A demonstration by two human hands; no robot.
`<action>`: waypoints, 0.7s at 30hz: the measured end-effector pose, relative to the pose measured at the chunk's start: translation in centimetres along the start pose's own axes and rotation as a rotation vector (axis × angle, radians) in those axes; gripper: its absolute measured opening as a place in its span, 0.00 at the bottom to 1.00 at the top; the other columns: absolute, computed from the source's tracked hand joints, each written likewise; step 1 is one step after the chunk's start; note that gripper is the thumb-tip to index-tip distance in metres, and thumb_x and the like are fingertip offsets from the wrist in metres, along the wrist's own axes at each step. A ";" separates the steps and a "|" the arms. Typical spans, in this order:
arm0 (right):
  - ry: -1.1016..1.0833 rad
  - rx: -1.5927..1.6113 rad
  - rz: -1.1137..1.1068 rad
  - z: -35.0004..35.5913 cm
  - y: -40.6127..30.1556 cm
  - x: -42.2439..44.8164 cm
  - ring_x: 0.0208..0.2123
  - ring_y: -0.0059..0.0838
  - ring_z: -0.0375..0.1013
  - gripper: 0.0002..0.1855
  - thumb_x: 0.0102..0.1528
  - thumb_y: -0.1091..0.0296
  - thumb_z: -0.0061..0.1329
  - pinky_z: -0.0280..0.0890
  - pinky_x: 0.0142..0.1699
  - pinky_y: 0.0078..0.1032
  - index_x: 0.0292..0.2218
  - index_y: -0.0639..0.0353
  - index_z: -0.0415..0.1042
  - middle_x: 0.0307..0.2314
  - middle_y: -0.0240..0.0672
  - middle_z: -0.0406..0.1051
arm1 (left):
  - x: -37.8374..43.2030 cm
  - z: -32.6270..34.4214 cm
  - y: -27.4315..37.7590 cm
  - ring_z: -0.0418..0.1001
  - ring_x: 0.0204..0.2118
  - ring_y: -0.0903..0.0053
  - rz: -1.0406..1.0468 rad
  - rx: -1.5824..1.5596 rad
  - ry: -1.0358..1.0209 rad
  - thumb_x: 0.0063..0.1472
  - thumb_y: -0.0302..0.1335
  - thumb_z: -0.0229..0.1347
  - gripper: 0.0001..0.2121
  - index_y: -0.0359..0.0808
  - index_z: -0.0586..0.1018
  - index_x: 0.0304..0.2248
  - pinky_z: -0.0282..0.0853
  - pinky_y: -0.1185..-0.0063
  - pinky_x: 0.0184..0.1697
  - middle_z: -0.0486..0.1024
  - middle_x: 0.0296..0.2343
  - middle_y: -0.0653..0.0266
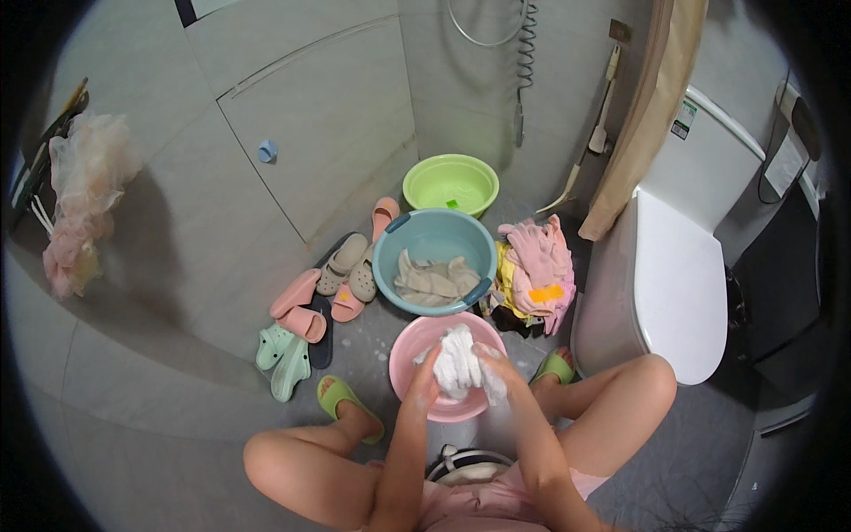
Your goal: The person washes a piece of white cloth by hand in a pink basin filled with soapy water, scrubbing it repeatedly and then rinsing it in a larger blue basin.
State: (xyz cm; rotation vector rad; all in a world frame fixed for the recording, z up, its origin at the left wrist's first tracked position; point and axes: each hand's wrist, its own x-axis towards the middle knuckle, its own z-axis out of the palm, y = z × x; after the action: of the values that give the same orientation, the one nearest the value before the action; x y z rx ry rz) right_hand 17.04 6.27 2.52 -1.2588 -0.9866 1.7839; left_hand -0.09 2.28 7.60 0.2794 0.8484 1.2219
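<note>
A bunched white cloth [457, 362] is held between my two hands above a pink plastic basin [405, 352]. My left hand [427, 372] grips its left side, and my right hand [497, 366] grips its right side, where part of the cloth hangs down. Suds show on both hands. Just beyond the pink basin stands a blue basin [435, 229] with dark blue handles. Water and a pale wet cloth [435, 282] are inside it. The bottom of the pink basin is partly hidden by the cloth and hands.
Behind the blue basin sits a lime-green basin [452, 174]. A pile of pink and yellow clothes [540, 266] lies to the right, beside a white toilet [685, 286]. Several slippers and clogs [299, 319] are on the left floor. A beige curtain [655, 126] hangs at the right.
</note>
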 end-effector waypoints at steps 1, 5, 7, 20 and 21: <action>-0.066 -0.098 0.029 2.1 -1.5 -1.7 0.42 0.22 0.67 0.30 0.49 0.61 0.57 0.63 0.47 0.22 0.49 0.66 0.63 0.40 0.32 0.69 | -0.9 -1.3 0.7 0.66 0.51 0.68 0.023 0.132 -0.014 0.64 0.35 0.43 0.21 0.30 0.64 0.52 0.59 0.74 0.54 0.67 0.48 0.57; 0.109 0.008 -0.049 -1.3 -4.3 -2.1 0.36 0.23 0.71 0.24 0.46 0.63 0.59 0.65 0.42 0.21 0.43 0.63 0.69 0.35 0.34 0.72 | -2.7 0.6 2.9 0.65 0.52 0.66 0.048 0.362 -0.135 0.61 0.39 0.48 0.26 0.26 0.64 0.51 0.58 0.72 0.55 0.67 0.48 0.53; 0.087 0.148 -0.033 -2.4 -6.6 -3.3 0.35 0.25 0.72 0.18 0.48 0.66 0.55 0.66 0.42 0.22 0.41 0.63 0.71 0.34 0.34 0.72 | -3.4 0.4 4.8 0.65 0.52 0.64 0.059 0.025 -0.277 0.59 0.44 0.50 0.30 0.24 0.63 0.50 0.57 0.70 0.56 0.68 0.47 0.51; 0.200 -0.874 -0.801 10.0 -7.4 -4.0 0.42 0.46 0.70 0.20 0.48 0.64 0.51 0.63 0.46 0.36 0.43 0.53 0.68 0.39 0.46 0.70 | -1.0 -0.2 -0.4 0.60 0.55 0.62 0.192 -0.519 -0.114 0.63 0.50 0.35 0.31 0.34 0.60 0.55 0.51 0.67 0.59 0.60 0.54 0.56; 0.087 -0.961 -0.964 9.8 -4.8 -3.5 0.41 0.47 0.70 0.17 0.49 0.62 0.50 0.63 0.45 0.40 0.41 0.53 0.69 0.38 0.48 0.70 | -0.9 0.2 -0.9 0.58 0.56 0.62 0.159 -0.507 -0.137 0.63 0.50 0.35 0.31 0.35 0.58 0.56 0.50 0.67 0.60 0.59 0.54 0.56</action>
State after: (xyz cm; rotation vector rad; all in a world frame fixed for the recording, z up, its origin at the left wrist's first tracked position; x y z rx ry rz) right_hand 9.20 3.57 10.45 -1.0134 -2.0566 0.4726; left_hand 0.59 1.23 7.56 0.0173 0.3817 1.5031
